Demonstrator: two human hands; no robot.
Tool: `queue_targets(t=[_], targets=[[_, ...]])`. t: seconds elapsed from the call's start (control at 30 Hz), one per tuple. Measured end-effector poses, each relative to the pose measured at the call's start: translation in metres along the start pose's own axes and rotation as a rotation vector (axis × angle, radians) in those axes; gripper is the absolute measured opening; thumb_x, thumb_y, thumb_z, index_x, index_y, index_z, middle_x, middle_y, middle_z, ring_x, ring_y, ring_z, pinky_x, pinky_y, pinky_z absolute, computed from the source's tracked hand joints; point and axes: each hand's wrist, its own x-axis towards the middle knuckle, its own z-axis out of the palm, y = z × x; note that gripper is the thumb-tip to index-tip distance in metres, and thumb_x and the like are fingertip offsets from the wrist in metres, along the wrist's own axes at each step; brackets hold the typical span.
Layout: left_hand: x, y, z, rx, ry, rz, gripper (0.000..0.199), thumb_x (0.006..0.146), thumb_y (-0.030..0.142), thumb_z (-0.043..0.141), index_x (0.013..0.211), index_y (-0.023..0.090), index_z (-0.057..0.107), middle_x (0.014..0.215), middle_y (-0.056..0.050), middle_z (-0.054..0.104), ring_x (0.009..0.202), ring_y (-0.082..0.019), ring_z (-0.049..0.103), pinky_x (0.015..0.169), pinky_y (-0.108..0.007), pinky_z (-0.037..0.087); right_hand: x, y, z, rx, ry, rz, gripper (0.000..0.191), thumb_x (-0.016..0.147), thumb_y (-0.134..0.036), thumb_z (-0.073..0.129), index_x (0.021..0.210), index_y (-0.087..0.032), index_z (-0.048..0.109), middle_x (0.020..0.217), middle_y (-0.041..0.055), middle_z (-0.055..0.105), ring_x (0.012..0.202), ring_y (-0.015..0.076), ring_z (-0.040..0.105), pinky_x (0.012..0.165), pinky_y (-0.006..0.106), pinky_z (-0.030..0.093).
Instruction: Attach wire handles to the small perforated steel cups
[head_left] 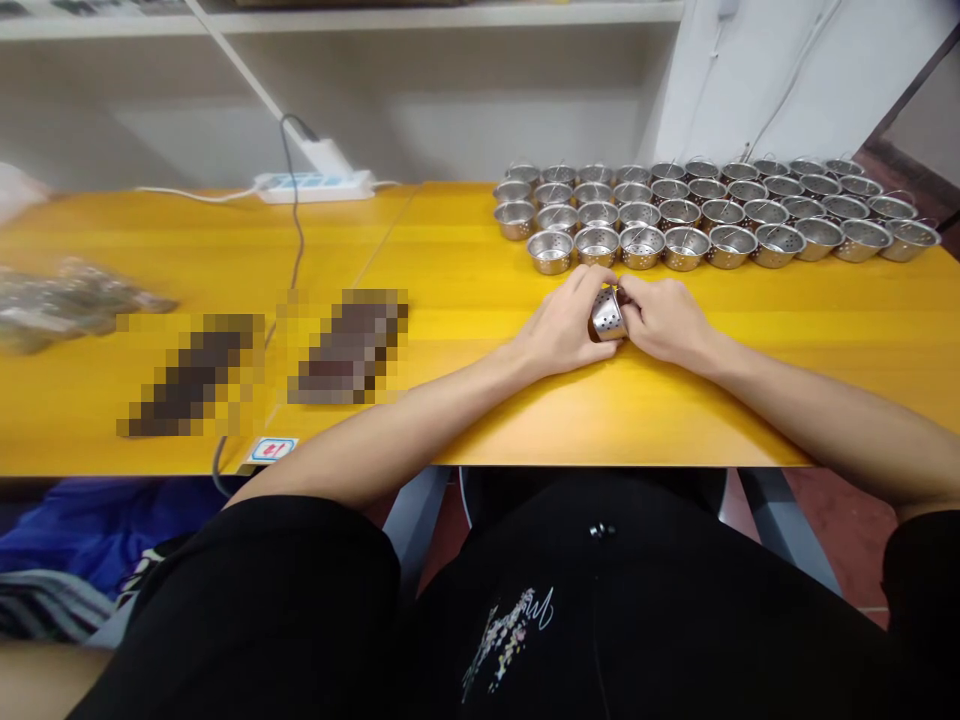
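Note:
A small perforated metal basket (608,315) lies tilted on its side between my two hands, just above the yellow table (480,410). My left hand (574,322) wraps round its base and side, thumb below and fingers above. At its rim, my right hand (664,318) pinches with thumb and forefinger; whatever detail lies under those fingertips is hidden. Directly beyond my hands stand rows of similar perforated metal baskets (641,247), upright, many with thin wire handles. The nearest row is close to my fingertips.
Two dark pixelated flat objects, one (349,350) nearer and one (191,378) farther left, lie on the table. A grey cable (297,240) runs from a white power strip (315,187) to the front edge. Blurred clear bags (71,300) sit far left, beside part of another person's arm (49,680) below.

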Motion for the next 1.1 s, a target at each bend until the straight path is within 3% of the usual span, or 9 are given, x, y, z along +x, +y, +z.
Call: queue_targets(t=[0.43, 0.8, 1.1], targets=[[0.003, -0.001, 0.005, 0.02, 0.018, -0.011, 0.057, 0.083, 0.033, 0.086, 0.133, 0.027, 0.058, 0.128, -0.012, 0.069, 0.116, -0.038, 0.073, 0.1, -0.055, 0.063, 0.002, -0.001, -0.004, -0.038, -0.02, 0.016, 0.031, 0.109, -0.026, 0.053, 0.12, -0.02, 0.082, 0.089, 0.0145, 0.081, 0.079, 0.0326, 0.065, 0.075, 0.041, 0.036], [0.004, -0.002, 0.006, 0.021, 0.033, 0.002, 0.055, 0.082, 0.033, 0.086, 0.127, 0.027, 0.054, 0.123, -0.01, 0.066, 0.111, -0.036, 0.071, 0.095, -0.053, 0.06, -0.002, -0.019, -0.025, -0.131, -0.152, 0.074, 0.04, 0.118, -0.03, 0.048, 0.135, -0.018, 0.081, 0.11, 0.0199, 0.087, 0.091, 0.0362, 0.074, 0.079, 0.041, 0.038], [0.005, -0.001, 0.004, 0.046, 0.022, 0.02, 0.054, 0.083, 0.035, 0.085, 0.127, 0.027, 0.054, 0.121, -0.01, 0.066, 0.111, -0.036, 0.072, 0.095, -0.053, 0.062, -0.002, -0.026, -0.033, -0.169, -0.188, 0.093, 0.043, 0.119, -0.031, 0.045, 0.143, -0.017, 0.078, 0.116, 0.021, 0.088, 0.095, 0.0367, 0.076, 0.081, 0.041, 0.04]])
